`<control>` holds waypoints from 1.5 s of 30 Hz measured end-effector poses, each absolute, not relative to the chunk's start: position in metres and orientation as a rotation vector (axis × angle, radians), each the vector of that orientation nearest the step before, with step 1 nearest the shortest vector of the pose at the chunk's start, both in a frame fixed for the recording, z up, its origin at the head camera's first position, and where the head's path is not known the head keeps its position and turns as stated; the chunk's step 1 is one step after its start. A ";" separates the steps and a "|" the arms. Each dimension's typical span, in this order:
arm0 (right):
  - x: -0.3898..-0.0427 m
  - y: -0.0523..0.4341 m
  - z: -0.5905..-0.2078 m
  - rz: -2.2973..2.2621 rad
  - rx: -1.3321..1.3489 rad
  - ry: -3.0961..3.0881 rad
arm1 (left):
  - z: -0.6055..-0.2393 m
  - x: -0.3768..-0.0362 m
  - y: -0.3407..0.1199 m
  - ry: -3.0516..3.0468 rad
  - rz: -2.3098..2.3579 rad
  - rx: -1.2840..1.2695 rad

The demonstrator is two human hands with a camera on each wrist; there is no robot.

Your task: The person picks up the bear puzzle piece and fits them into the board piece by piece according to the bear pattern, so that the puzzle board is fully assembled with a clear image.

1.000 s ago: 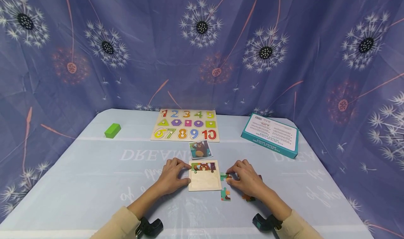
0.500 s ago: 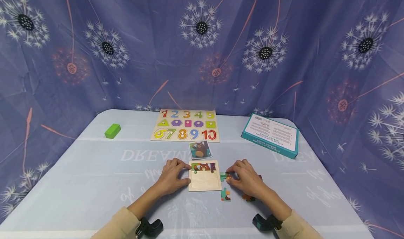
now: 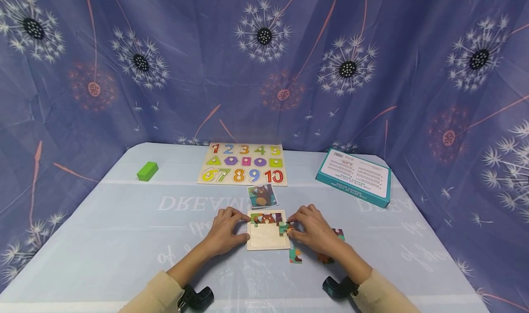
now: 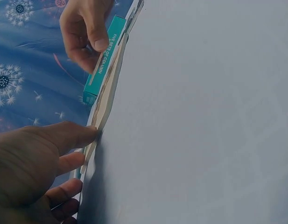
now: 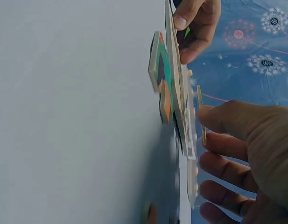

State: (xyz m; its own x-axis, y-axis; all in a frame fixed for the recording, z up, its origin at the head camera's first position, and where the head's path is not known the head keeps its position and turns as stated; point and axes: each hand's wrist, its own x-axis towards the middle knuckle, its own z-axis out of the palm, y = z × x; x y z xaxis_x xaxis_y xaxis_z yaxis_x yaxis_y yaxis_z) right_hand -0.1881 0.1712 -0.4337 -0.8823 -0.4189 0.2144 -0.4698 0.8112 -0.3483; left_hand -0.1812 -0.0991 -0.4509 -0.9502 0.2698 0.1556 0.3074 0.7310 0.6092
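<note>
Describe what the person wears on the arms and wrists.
Both arms are covered by long beige sleeves that reach to the wrists. A small black camera is strapped under each wrist, one by the left hand and one by the right hand. The hands are bare: no gloves or rings show. No cables are visible.

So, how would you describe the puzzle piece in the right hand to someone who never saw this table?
Find the small wooden puzzle tray at the near middle of the table, below the bear picture card. At the tray's right edge, the right hand pinches a mostly green piece. Unlike the loose pieces lying on the cloth nearby, it is held over the tray, just under the finished top row.
</note>
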 end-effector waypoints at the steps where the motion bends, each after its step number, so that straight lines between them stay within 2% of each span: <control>1: -0.189 0.169 -0.433 0.601 0.714 -2.864 | -0.451 -0.181 -0.099 -2.869 -1.026 -0.481; 25: -0.199 0.119 -0.430 0.546 0.835 -2.889 | -0.451 -0.183 -0.099 -2.859 -0.992 -0.492; 45: -0.199 0.104 -0.439 0.446 0.901 -2.877 | -0.452 -0.182 -0.100 -2.856 -0.969 -0.485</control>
State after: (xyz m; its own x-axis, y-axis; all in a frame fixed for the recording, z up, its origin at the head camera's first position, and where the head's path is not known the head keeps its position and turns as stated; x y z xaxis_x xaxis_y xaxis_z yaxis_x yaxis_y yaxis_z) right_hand -0.1991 0.1035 -0.4389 -0.8209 -0.5434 0.1753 -0.5710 0.7827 -0.2476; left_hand -0.1818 -0.0996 -0.4522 -0.9459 0.2689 0.1817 0.3240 0.7488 0.5782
